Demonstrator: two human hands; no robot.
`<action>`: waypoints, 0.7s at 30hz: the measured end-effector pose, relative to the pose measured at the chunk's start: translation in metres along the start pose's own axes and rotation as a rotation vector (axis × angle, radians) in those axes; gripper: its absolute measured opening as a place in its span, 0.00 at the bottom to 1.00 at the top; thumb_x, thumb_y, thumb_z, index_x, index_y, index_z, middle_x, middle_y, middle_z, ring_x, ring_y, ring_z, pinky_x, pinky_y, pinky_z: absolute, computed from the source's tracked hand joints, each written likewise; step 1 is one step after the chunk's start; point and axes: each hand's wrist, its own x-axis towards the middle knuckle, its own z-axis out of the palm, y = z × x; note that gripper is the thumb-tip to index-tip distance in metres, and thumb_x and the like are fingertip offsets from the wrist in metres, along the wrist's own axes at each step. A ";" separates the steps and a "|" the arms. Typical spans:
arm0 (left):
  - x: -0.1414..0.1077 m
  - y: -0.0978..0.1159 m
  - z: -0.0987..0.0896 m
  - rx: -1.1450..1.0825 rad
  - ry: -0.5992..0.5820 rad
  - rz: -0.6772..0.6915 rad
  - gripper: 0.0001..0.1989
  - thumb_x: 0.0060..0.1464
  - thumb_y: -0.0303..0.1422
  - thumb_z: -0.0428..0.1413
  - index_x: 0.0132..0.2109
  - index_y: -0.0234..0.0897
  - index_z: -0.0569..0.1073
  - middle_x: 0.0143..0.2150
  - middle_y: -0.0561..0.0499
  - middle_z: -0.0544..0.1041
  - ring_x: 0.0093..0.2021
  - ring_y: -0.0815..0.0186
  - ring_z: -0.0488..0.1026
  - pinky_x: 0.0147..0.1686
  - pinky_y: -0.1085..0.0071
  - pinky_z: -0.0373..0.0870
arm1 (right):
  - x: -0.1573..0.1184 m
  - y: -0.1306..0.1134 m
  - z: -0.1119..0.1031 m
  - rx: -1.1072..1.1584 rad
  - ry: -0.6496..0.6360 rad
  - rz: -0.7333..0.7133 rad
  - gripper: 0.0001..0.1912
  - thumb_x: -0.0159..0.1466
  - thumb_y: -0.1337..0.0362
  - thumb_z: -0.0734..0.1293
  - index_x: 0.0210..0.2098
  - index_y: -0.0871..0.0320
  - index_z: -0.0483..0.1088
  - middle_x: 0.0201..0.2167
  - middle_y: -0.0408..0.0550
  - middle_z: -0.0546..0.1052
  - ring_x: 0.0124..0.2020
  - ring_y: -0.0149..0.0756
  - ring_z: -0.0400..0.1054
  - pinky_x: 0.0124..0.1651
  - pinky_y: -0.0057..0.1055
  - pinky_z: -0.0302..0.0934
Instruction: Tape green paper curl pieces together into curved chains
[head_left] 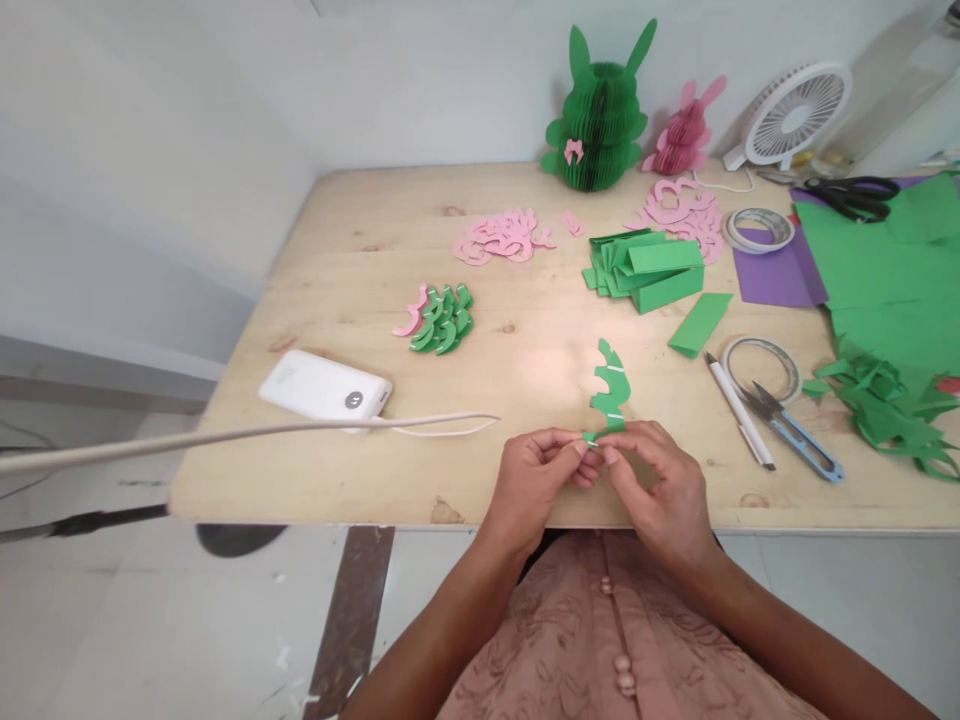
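Near the table's front edge, my left hand (541,468) and my right hand (658,478) meet, both with fingers closed in a pinch. Between them they hold the lower end of a curvy green paper cutout (612,385) with short white strips across it. Its wavy upper part stretches away from me over the table. Left of it lies a small pile of similar green cutouts (444,322) with white strips, a pink cutout (412,312) beside them. A folded green paper piece (700,324) lies beyond my right hand, near a stack of folded green paper (649,268).
Right of my hands lie a white pen (739,410), blue thread snips (795,432), a tape roll (761,368) and green scraps (892,400). A white power bank (325,388) with a cable is at left. Green and pink paper rabbits (600,130) and a fan (795,115) stand behind.
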 end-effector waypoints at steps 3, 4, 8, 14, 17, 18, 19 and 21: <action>0.000 0.000 0.000 -0.004 0.015 0.003 0.06 0.45 0.30 0.62 0.30 0.30 0.77 0.25 0.48 0.79 0.23 0.72 0.72 0.28 0.76 0.71 | -0.001 0.001 -0.001 -0.048 0.012 -0.055 0.06 0.62 0.70 0.63 0.36 0.56 0.72 0.33 0.46 0.76 0.38 0.36 0.68 0.42 0.35 0.62; 0.000 0.000 0.001 -0.005 0.018 0.004 0.06 0.45 0.30 0.62 0.30 0.30 0.77 0.25 0.48 0.79 0.23 0.72 0.73 0.28 0.76 0.71 | -0.001 0.001 -0.001 -0.056 0.012 -0.063 0.06 0.62 0.70 0.63 0.36 0.56 0.72 0.33 0.47 0.76 0.38 0.36 0.68 0.42 0.36 0.62; 0.000 0.000 0.001 -0.005 0.025 0.007 0.06 0.44 0.30 0.62 0.30 0.30 0.77 0.25 0.48 0.79 0.23 0.71 0.73 0.28 0.76 0.71 | -0.002 0.002 -0.002 -0.038 0.014 -0.038 0.07 0.62 0.69 0.63 0.35 0.56 0.73 0.34 0.46 0.77 0.39 0.37 0.69 0.43 0.36 0.63; 0.000 -0.001 0.002 0.005 0.036 0.011 0.06 0.44 0.30 0.62 0.29 0.30 0.77 0.26 0.47 0.80 0.23 0.71 0.73 0.27 0.75 0.71 | -0.002 0.002 -0.001 0.050 0.024 0.067 0.08 0.62 0.67 0.63 0.34 0.55 0.75 0.33 0.46 0.78 0.38 0.36 0.71 0.45 0.36 0.65; 0.000 -0.001 0.002 0.011 0.044 0.008 0.06 0.44 0.30 0.62 0.29 0.30 0.77 0.26 0.47 0.80 0.23 0.70 0.73 0.28 0.74 0.71 | -0.001 -0.001 -0.002 0.067 0.029 0.097 0.08 0.62 0.65 0.63 0.33 0.54 0.75 0.33 0.47 0.78 0.38 0.37 0.71 0.44 0.37 0.65; 0.000 -0.001 0.002 0.011 0.045 0.007 0.06 0.43 0.30 0.62 0.29 0.30 0.76 0.26 0.47 0.80 0.23 0.70 0.73 0.28 0.74 0.71 | -0.001 -0.002 -0.003 0.068 0.030 0.109 0.08 0.62 0.65 0.63 0.33 0.54 0.75 0.33 0.47 0.78 0.38 0.37 0.71 0.44 0.37 0.65; 0.000 -0.001 0.001 0.009 0.045 0.005 0.06 0.43 0.30 0.62 0.29 0.30 0.76 0.26 0.47 0.80 0.23 0.70 0.73 0.28 0.74 0.71 | -0.001 -0.003 -0.004 0.068 0.032 0.122 0.08 0.62 0.65 0.62 0.33 0.54 0.74 0.33 0.47 0.78 0.38 0.38 0.71 0.44 0.37 0.65; 0.000 -0.002 0.001 0.005 0.045 0.000 0.07 0.43 0.31 0.62 0.30 0.30 0.76 0.25 0.47 0.80 0.23 0.70 0.73 0.28 0.73 0.71 | -0.002 -0.004 -0.006 0.063 0.039 0.161 0.08 0.63 0.64 0.62 0.33 0.54 0.74 0.33 0.47 0.78 0.38 0.37 0.71 0.44 0.36 0.65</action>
